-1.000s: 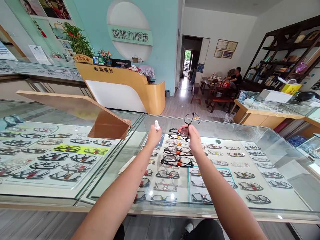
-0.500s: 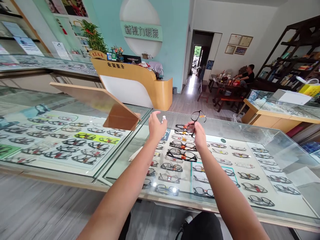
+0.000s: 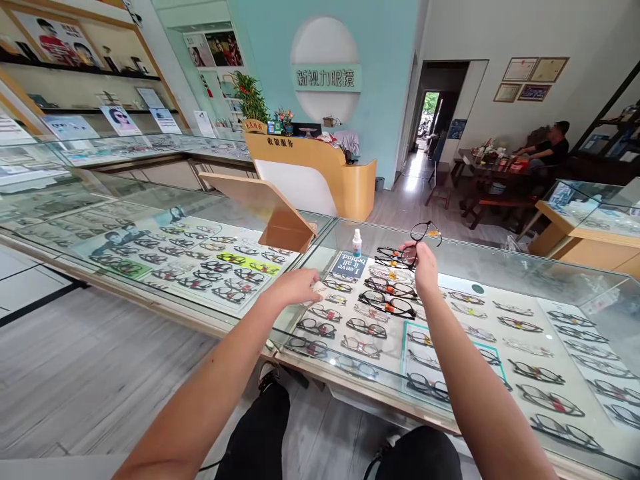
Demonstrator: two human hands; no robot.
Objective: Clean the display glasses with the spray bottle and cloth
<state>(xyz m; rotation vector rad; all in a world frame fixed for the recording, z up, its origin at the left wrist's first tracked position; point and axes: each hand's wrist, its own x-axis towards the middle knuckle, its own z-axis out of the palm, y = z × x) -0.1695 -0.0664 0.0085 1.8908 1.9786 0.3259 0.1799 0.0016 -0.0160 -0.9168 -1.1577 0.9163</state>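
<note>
My right hand [image 3: 426, 267] is closed on a pair of black-framed eyeglasses [image 3: 419, 233], raised above the glass counter with an orange tag on a lens. My left hand [image 3: 297, 287] reaches low over the counter, thumb and fingers closing on a small pale cloth [image 3: 320, 289], mostly hidden by the hand. A white spray bottle [image 3: 357, 243] stands upright on the glass, apart from both hands. Between the hands, several black eyeglasses [image 3: 387, 297] with orange tags lie in a column.
A glass display counter [image 3: 280, 327] holds rows of eyeglasses. A tilted wooden-backed mirror or stand [image 3: 287, 227] rests on it at the left. Behind are a curved reception desk [image 3: 357, 190] and a person [image 3: 550, 150] seated at a dark table.
My left hand has left the white bottle, moving left and down to the pale cloth. The bottle stands released. My right hand still holds the eyeglasses. The view has turned left.
</note>
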